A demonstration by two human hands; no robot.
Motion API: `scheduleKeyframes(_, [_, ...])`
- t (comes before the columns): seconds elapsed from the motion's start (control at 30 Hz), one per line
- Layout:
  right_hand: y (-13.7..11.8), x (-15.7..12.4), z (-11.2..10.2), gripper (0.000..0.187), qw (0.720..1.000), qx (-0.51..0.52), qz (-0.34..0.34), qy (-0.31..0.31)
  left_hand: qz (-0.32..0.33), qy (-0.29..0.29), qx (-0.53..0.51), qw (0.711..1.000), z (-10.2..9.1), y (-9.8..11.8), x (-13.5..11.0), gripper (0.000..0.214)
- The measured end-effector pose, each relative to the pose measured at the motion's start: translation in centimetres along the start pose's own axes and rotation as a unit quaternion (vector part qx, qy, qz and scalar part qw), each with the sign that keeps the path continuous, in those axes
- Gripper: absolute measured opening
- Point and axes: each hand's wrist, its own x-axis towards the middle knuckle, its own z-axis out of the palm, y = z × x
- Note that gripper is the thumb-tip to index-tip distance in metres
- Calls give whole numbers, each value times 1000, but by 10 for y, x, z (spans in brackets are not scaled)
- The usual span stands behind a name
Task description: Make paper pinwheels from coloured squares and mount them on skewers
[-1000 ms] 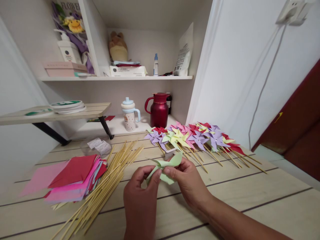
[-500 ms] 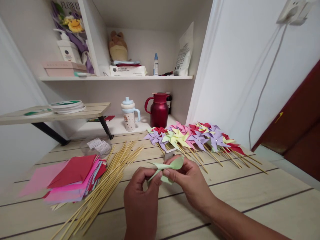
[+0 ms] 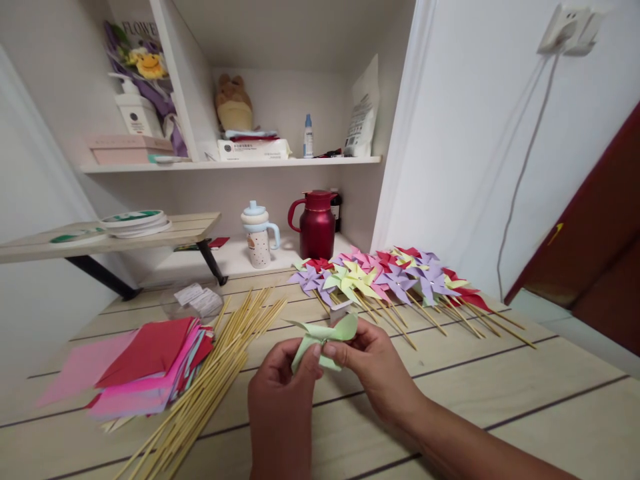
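Observation:
Between my two hands, above the table, is a light green paper pinwheel (image 3: 313, 329) with curled blades. My left hand (image 3: 285, 383) pinches its lower left side between thumb and fingers. With thumb and fingers closed, my right hand (image 3: 377, 363) grips it near the centre and right blade. No stick shows on this pinwheel, and the fingers partly cover its middle. Left of my hands lies a heap of thin wooden sticks (image 3: 220, 380). Beyond it sits a stack of coloured paper squares (image 3: 145, 353), red on top. Several finished pinwheels on sticks (image 3: 397, 283) lie behind my right hand.
A clear container with white labels (image 3: 197, 300) stands behind the paper. At the back are a spotted cup (image 3: 259, 247) and a red jug (image 3: 318, 227). A small raised shelf (image 3: 195, 227) with white rolls (image 3: 135, 223) stands at the left.
The green pinwheel has turned slightly in my fingers, and its left blade now shows wider. Both hands keep their pinch. The camera view has tilted up a little.

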Motion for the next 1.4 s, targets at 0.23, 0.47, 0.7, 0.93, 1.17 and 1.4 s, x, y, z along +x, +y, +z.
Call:
scheduleKeyframes(0.23, [-1,0,1,20,1000,4,6,5,-26,8,1,1000,0,4,-1,21])
scheduleKeyframes(0.47, [-3,0,2,19,1000,-1,5,-3,0,10,11,1000,-1,2,0,20])
scheduleKeyframes(0.7, [-1,-1,0,15,1000,1,3,-3,16,20,14,1000,0,8,-3,18])
scheduleKeyframes(0.93, [-4,-3,-2,13,999,-41,-19,3,66,7,57,996,-4,5,-8,19])
scheduleKeyframes(1.17, [-9,-7,1,19,993,-107,-34,23,107,10,50,993,-2,3,-8,20])
scheduleKeyframes(1.4, [-6,-4,2,30,1000,-12,2,18,41,-13,24,999,-1,0,-4,20])
